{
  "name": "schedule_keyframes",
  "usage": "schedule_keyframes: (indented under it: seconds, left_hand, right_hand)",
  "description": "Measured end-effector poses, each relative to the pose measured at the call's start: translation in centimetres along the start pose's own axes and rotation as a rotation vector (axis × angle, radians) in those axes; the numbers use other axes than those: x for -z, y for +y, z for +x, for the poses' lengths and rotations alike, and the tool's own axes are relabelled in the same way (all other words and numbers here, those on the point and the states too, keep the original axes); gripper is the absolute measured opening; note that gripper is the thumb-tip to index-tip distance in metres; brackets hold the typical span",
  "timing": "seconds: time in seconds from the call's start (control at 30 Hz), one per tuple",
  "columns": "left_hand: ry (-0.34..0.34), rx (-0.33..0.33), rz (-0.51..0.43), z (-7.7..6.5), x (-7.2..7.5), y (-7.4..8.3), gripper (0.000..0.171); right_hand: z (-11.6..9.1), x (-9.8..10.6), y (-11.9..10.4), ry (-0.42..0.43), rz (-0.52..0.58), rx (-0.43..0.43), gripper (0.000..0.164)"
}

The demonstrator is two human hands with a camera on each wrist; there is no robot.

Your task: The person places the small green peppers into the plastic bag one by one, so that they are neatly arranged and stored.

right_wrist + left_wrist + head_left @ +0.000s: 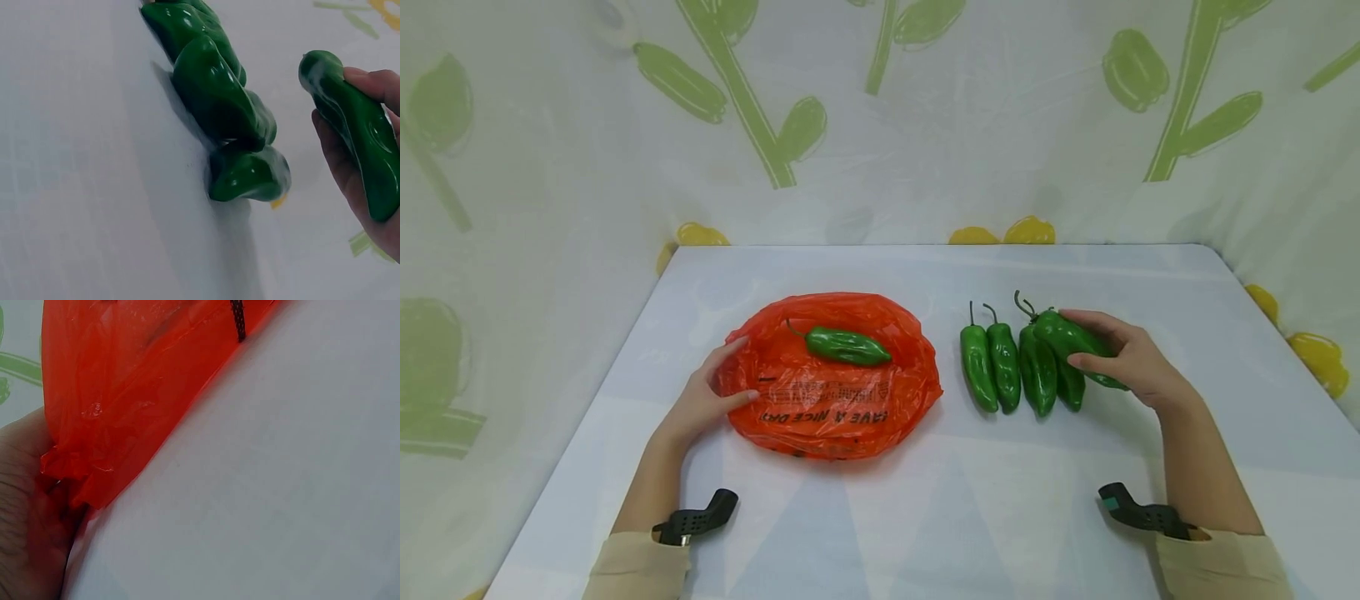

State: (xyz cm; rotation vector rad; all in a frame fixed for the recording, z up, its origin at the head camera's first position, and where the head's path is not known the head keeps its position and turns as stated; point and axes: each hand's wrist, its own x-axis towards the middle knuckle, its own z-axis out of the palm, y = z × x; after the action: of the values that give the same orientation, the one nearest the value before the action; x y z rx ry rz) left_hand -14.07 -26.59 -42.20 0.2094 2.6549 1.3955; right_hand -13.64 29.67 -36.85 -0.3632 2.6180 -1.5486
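My left hand grips the left edge of a red plastic bag, its thumb over the rim. The left wrist view shows the bag's crumpled edge against that hand. A single green pepper lies on the spread bag, stem to the left. On the right, my right hand holds another green pepper between thumb and fingers, raised off the table in the right wrist view. Beside and partly beneath it in the head view, several green peppers lie in a row, stems pointing away.
The white table has its far edge before a pale cloth with green plant patterns. Black bands with cameras sit on both wrists, just above beige sleeves.
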Motion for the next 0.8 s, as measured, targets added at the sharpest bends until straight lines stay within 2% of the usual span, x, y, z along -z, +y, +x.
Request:
schedule_keyframes:
  seconds: [0.57, 0.8]
  left_hand:
    - [0.003, -0.011, 0.007, -0.2, 0.0, -0.3, 0.084]
    - [0.001, -0.007, 0.001, 0.0, -0.1, -0.2, 0.084]
  right_hand:
    - [0.5, -2.4, -1.8, -0.099, 0.047, 0.079, 0.053]
    - [0.9, -3.0, -2.5, -0.117, 0.015, 0.091, 0.054]
